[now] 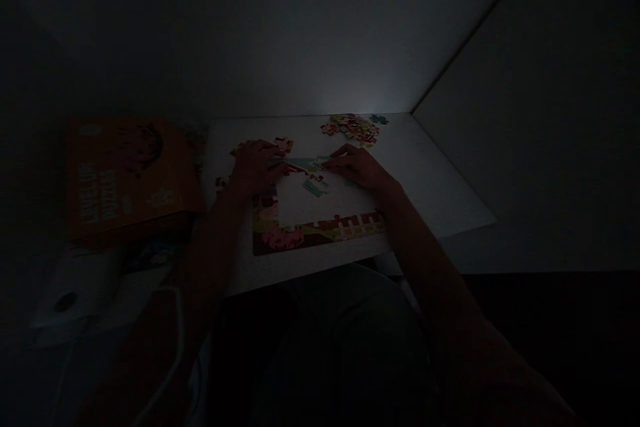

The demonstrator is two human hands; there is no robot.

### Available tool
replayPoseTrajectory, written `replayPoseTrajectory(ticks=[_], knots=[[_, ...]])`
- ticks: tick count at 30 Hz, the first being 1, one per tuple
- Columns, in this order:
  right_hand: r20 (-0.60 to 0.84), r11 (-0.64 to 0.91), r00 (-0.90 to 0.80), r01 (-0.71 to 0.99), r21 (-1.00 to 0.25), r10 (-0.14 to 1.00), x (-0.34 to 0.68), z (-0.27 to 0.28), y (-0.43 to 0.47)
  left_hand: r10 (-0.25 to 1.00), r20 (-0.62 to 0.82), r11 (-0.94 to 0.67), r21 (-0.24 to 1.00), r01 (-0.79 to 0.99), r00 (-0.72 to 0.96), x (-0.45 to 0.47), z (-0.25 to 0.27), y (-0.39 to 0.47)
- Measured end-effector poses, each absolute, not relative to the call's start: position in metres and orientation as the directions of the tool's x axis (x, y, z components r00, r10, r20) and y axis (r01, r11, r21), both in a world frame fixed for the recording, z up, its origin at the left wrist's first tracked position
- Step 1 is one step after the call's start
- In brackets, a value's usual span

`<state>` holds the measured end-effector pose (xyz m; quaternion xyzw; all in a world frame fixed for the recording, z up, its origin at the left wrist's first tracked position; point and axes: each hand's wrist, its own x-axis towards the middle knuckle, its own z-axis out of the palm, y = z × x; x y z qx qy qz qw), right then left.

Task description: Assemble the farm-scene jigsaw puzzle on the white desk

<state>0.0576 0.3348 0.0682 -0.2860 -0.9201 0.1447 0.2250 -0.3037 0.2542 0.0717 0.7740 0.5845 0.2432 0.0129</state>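
In dim light, a partly joined jigsaw puzzle (280, 238) lies on the white table, its left and near edges formed of pink, green and brown pieces. My left hand (257, 163) rests over the puzzle's far left corner, fingers and thumb apart on the joined pieces. At the far edge my right hand (357, 165) has its fingertips closed on a pale green puzzle piece (318, 163), close to the joined strip. Just below it, a loose light green piece (315, 187) lies inside the frame. The fingertips are dark and partly hard to make out.
A heap of loose pieces (353, 128) sits at the back near the wall. More pieces (284, 144) lie beyond my left hand. At the left stands an orange puzzle box (135, 180). A wall (300, 33) borders the white table (430, 193); a pale cable (179, 340) crosses my left forearm.
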Motion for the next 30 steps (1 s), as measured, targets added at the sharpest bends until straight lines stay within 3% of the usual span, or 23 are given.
replayPoseTrajectory(ticks=[8,18,21,26,30], knots=[[0.332,0.813,-0.749,0.471,-0.342,0.574,0.054,0.072,0.326,0.918,0.355,-0.303,0.337,0.891,0.178,-0.302,0.074,0.254],[0.315,0.749,-0.697,0.489,-0.447,0.644,0.051,0.072,0.322,0.937,0.306,-0.274,0.341,0.899,0.169,-0.298,0.079,0.253],[0.379,0.696,-0.596,0.497,-0.519,0.708,0.058,0.073,0.321,0.939,0.3,-0.269,0.336,0.903,0.168,-0.297,0.08,0.252],[0.452,0.5,-0.228,0.527,-0.687,0.862,0.084,0.071,0.32,0.939,0.305,-0.264,0.336,0.904,0.16,-0.298,0.081,0.251],[0.335,0.43,-0.271,0.523,-0.736,0.902,0.106,0.065,0.311,0.939,0.31,-0.251,0.328,0.911,0.147,-0.3,0.081,0.252]])
